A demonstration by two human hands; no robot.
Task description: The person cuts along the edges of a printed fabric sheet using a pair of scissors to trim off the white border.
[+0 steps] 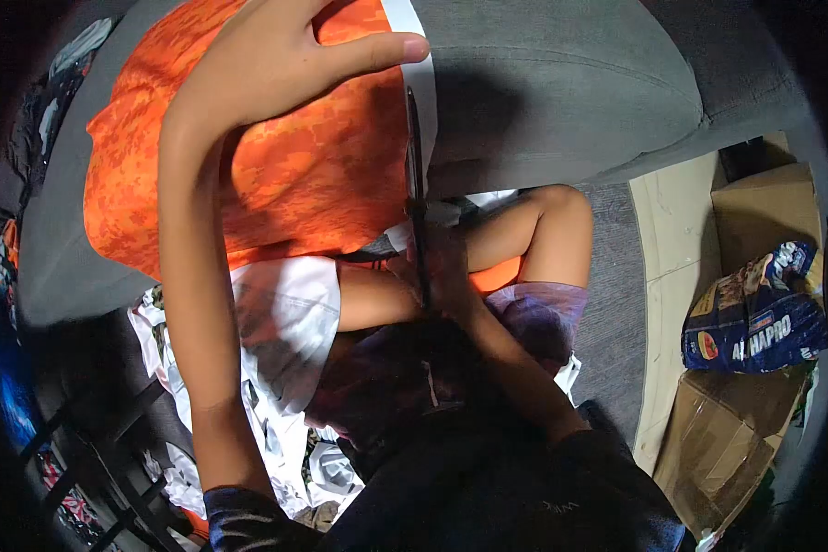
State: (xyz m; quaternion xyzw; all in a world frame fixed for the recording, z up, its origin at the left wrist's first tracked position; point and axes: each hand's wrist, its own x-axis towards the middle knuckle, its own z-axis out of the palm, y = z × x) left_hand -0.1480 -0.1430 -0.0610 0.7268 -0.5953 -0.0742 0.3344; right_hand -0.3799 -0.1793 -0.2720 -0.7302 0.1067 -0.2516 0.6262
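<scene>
An orange patterned cloth (313, 184) with a white edge strip (420, 110) lies over a grey cushion. My left hand (276, 55) rests flat on the cloth, its thumb stretched out to the white strip; the other fingers run out of the top of the view. In shadow above my lap, my right hand (446, 267) is closed around dark scissors (415, 156). Their long blade points away from me, along the line where orange meets white. The scissors' handles are mostly hidden in the dark hand.
The grey cushion (552, 101) extends to the right. White cloth scraps (281, 460) are heaped beside my crossed legs. A blue printed bag (750, 317) sits among cardboard boxes (731, 442) at the right. Dark metal bars (129, 478) stand at the lower left.
</scene>
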